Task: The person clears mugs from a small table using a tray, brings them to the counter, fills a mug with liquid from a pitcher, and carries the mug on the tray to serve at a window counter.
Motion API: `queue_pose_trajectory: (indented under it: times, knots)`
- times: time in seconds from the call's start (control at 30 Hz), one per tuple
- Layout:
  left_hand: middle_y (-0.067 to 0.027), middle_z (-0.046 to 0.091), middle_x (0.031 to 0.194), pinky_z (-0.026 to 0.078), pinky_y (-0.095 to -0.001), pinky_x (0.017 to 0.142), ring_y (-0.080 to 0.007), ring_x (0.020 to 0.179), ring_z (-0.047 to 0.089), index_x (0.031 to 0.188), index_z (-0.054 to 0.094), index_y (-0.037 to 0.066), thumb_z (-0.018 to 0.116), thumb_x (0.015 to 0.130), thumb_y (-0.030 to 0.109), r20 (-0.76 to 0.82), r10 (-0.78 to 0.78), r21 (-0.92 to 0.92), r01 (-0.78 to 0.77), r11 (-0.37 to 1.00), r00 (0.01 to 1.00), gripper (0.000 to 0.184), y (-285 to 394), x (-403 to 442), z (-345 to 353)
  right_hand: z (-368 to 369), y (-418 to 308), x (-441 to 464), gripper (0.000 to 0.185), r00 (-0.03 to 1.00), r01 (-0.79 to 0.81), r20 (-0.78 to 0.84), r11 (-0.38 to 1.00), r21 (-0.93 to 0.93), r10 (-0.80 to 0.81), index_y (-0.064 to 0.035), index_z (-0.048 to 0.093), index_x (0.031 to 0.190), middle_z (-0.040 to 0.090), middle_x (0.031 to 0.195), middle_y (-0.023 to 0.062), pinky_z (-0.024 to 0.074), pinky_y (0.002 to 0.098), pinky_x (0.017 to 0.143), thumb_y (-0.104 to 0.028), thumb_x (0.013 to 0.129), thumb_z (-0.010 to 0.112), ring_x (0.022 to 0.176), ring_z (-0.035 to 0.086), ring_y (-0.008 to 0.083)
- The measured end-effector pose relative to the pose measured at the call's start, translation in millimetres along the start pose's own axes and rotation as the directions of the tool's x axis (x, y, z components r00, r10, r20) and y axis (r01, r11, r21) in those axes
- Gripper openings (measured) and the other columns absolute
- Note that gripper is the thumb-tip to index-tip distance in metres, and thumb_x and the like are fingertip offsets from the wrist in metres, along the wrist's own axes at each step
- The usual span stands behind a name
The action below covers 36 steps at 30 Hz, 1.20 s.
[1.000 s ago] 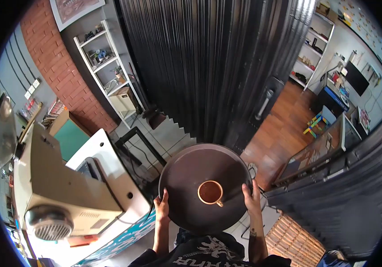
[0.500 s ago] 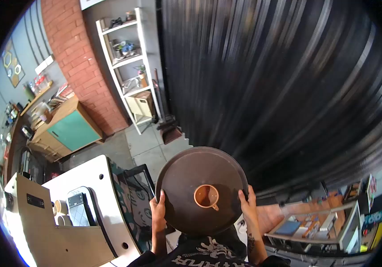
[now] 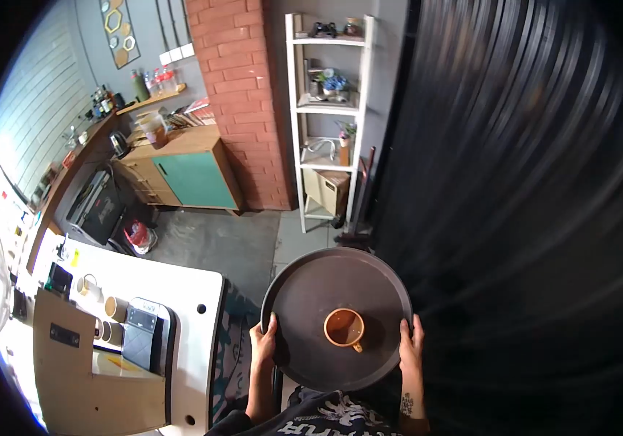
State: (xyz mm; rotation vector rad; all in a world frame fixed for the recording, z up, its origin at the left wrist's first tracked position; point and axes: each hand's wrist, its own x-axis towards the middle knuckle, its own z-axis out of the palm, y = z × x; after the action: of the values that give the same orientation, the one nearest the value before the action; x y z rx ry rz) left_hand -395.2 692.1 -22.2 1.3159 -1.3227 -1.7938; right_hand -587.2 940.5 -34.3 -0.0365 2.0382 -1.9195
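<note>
Holding tray (image 3: 304, 305), cup (image 3: 342, 321) aboard, shirt lettering (image 3: 337, 429) perhaps “…ANA”

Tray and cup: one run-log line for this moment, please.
left hand: grips tray at left edge | right hand: grips tray at right edge | cup: upright on tray, handle toward shirt

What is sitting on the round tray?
An orange cup sits near the middle of the dark tray. The patch of tray beneath the cup is covered and can't be seen.
</note>
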Motion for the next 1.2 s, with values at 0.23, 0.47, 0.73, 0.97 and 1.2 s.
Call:
queue_pose_trajectory:
  times: [0.23,0.47,0.73,0.97,1.2]
  knots:
    - [0.0072,0.051,0.064,0.036,-0.0238,0.054,-0.0036,0.059,0.043,0.072,0.059,0.004,0.065,0.094,0.037,-0.128,0.028,-0.068,-0.037,0.997,0.991,0.039,61.0,116.1,66.4,88.3,-45.6,168.9,0.057,0.999,0.048,0.006,0.989,-0.137,-0.048,-0.0019,0.04,0.142,0.035,0.147,0.02,0.0332,0.0374,0.11,-0.033,0.098,0.058,0.136,0.037,0.0278]
    - [0.0086,0.046,0.061,0.03,-0.0235,0.05,-0.002,0.057,0.038,0.065,0.056,0.007,0.065,0.094,0.035,-0.346,0.073,-0.102,-0.115,0.988,0.935,0.041,81.9,187.7,52.7,194.1,-98.4,252.1,0.063,0.956,0.059,0.292,0.985,-0.163,-0.009,-0.0031,0.035,0.145,0.029,0.149,0.0175,0.0311,0.04,0.112,-0.041,0.098,0.054,0.139,0.031,0.0297]
    - [0.0073,0.048,0.062,0.032,-0.0241,0.052,-0.0028,0.059,0.04,0.069,0.057,0.006,0.064,0.095,0.035,-0.531,-0.024,-0.179,-0.085,0.98,0.847,0.039,115.0,275.6,4.6,355.5,-118.8,308.9,0.059,0.89,0.092,0.454,0.955,-0.281,0.048,-0.0028,0.04,0.143,0.03,0.149,0.0153,0.0306,0.0372,0.112,-0.042,0.099,0.051,0.136,0.035,0.0261]
    - [0.0044,0.055,0.066,0.039,-0.0247,0.055,-0.0041,0.061,0.046,0.072,0.061,0.003,0.062,0.096,0.034,-0.623,-0.109,-0.297,-0.105,0.949,0.774,0.039,162.6,367.6,-58.5,520.0,-97.5,363.5,0.057,0.816,0.151,0.575,0.94,-0.305,0.055,-0.0021,0.043,0.141,0.037,0.145,0.0149,0.0311,0.037,0.111,-0.04,0.1,0.051,0.134,0.037,0.0261]
    - [0.0034,0.057,0.066,0.04,-0.0246,0.055,-0.004,0.062,0.049,0.077,0.064,0.0,0.061,0.097,0.035,-0.758,-0.104,-0.255,-0.146,0.956,0.644,0.04,202.8,428.3,-122.4,675.8,-94.1,380.0,0.06,0.675,0.196,0.732,0.936,-0.291,0.086,0.0041,0.04,0.141,0.036,0.147,0.0203,0.0322,0.039,0.11,-0.039,0.101,0.049,0.134,0.039,0.0296]
